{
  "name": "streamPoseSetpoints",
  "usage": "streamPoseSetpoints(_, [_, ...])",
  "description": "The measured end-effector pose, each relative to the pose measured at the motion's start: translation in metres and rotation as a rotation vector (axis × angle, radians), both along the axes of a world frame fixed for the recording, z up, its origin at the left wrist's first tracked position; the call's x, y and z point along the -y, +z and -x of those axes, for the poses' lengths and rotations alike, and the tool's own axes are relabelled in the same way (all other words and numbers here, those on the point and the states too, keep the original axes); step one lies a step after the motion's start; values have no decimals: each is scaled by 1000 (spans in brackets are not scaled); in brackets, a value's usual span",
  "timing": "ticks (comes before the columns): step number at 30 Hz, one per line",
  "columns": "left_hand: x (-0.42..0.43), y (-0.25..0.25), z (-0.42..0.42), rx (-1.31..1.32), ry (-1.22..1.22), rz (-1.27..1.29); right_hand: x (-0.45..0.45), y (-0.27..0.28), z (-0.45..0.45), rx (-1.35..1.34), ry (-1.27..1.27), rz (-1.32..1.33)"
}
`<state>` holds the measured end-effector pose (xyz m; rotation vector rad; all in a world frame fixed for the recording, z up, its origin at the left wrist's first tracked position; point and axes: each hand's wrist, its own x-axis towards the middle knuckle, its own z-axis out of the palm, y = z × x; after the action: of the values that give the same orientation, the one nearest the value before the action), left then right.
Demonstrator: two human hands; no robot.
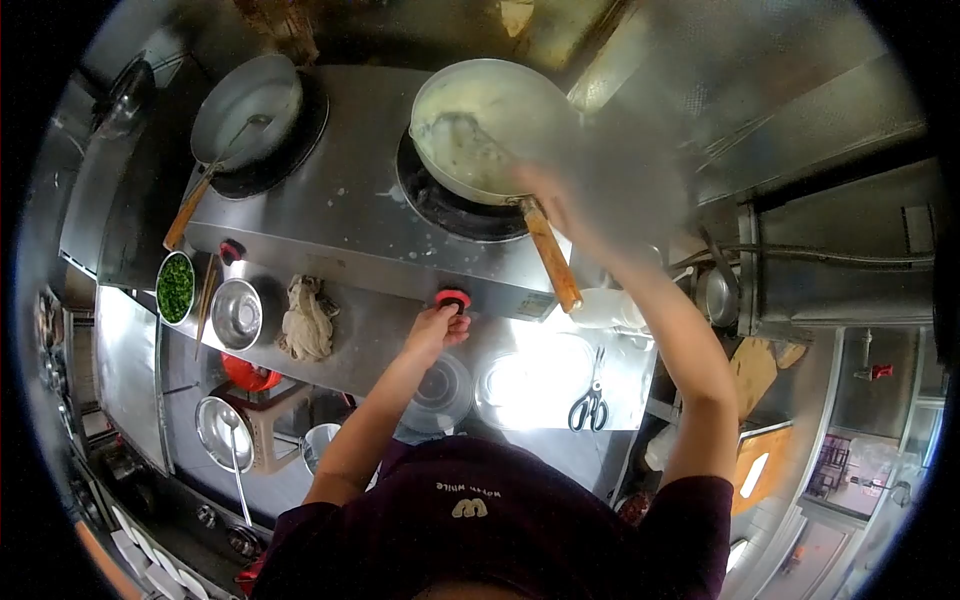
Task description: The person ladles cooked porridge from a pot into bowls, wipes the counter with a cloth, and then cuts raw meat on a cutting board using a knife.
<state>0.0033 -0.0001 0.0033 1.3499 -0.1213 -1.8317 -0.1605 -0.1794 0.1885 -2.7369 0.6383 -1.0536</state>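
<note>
Nearest the camera is a dark shirt with a pale print, and its wearer stands facing the stove across a steel worktop. From where I stand, the step in hand looks like stirring while minding the flame. The left hand has its fingers drawn in around a red-rimmed knob on the stove's near edge. The right hand is blurred at the near right rim of the right-hand wok, apparently on the shaft of a ladle; I cannot tell how tightly it is curled. As I judge it, more stirring calls for a firm hold clear of the steam, and the knob for a small, careful twist.

The right-hand wok sits over its burner, holding a creamy, pale liquid with the ladle's head dipped in it. Far left, another wok has a second ladle in it. Nearer on the left, a round container is full of chopped greens; beside it are a shiny metal bowl and a crumpled cloth. Scissors lie near right
</note>
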Motion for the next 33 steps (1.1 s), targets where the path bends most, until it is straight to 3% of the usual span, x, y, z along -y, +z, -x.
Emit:
streamPoseSetpoints(4, [1, 4, 0, 27, -23, -5, 24, 14, 10, -125, -46, 156])
streamPoseSetpoints(8, [1, 2, 0, 13, -22, 3, 25, 18, 34, -80, -197, 111])
streamPoseSetpoints(11, [2, 0, 0, 10, -23, -7, 10, 23, 50, 6, -390, -49])
streamPoseSetpoints(12, [3, 0, 0, 1, -20, -2, -1, 32, 52, -75, -551, -289])
streamPoseSetpoints(15, [3, -2, 1, -2, -13, 6, -23, 37, 44, 493, -414, -516])
streamPoseSetpoints(16, [3, -3, 2, 12, -11, 9, -27, 39, 42, 525, -402, -527])
streamPoseSetpoints(18, [4, -3, 2, 22, -4, 14, -35, 40, 39, 468, -398, -398])
streamPoseSetpoints(23, [2, 1, 2, 11, 11, 9, -47, 45, 57, -274, -191, 267])
streamPoseSetpoints(26, [5, -1, 2, 15, 22, -25, -55, 40, 59, -276, -57, 453])
streamPoseSetpoints(29, [2, -12, -1, 3, -37, 37, -60, 38, 57, -333, -27, 418])
streamPoseSetpoints(33, [2, -8, 0, 3, -26, 10, -61, 36, 66, -175, -132, 325])
